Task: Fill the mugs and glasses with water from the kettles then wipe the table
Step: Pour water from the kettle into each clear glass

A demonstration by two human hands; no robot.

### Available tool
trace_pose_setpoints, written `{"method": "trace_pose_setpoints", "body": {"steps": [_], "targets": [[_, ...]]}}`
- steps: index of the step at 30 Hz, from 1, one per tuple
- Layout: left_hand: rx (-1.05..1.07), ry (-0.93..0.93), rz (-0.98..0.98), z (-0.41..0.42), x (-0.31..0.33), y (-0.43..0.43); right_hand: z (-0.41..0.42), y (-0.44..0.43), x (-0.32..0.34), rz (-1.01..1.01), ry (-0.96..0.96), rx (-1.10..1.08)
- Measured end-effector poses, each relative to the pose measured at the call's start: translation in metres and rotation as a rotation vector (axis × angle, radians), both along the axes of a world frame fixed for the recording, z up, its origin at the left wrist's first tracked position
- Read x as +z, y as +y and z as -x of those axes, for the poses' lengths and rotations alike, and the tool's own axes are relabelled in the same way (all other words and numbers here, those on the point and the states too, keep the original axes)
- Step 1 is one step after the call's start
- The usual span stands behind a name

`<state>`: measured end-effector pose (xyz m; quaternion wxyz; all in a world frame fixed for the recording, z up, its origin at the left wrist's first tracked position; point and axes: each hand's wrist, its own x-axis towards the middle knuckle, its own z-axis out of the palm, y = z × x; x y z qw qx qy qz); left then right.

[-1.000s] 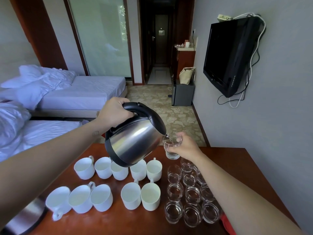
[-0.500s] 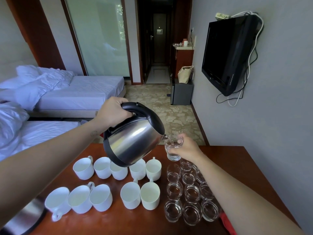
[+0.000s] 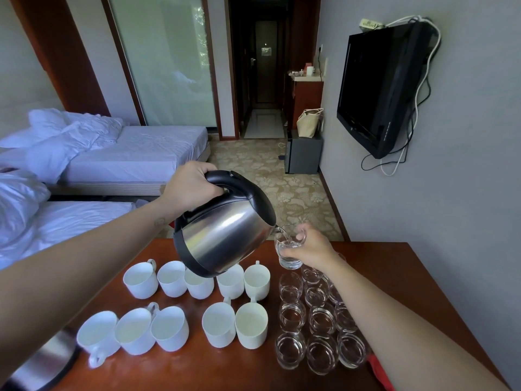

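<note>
My left hand (image 3: 189, 185) grips the black handle of a steel kettle (image 3: 225, 231), tilted with its spout over a small glass (image 3: 288, 249). My right hand (image 3: 311, 248) holds that glass just above the wooden table (image 3: 394, 272), and water runs into it. Several white mugs (image 3: 172, 277) stand in two rows on the left half of the table. Several clear glasses (image 3: 321, 320) stand in a block under my right forearm. A second steel kettle (image 3: 42, 359) shows at the lower left corner, partly cut off.
A red cloth (image 3: 379, 371) peeks out beside my right forearm at the table's near edge. The grey wall with a mounted TV (image 3: 377, 88) runs along the right. Two beds (image 3: 127, 156) lie to the left, beyond the table.
The kettle stays tilted over the glass and keeps pouring. The water level in the glass has risen a little. Both hands hold their places.
</note>
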<state>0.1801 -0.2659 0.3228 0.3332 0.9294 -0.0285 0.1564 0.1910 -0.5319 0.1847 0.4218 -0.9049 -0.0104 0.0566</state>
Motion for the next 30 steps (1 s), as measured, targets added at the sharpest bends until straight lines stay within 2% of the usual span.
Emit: {"method": "trace_pose_setpoints", "body": {"steps": [30], "targets": [[-0.016,0.017,-0.028,-0.0023,-0.0011,-0.0055,0.0035,-0.0013,-0.0053,0.027,0.009,0.003]]}}
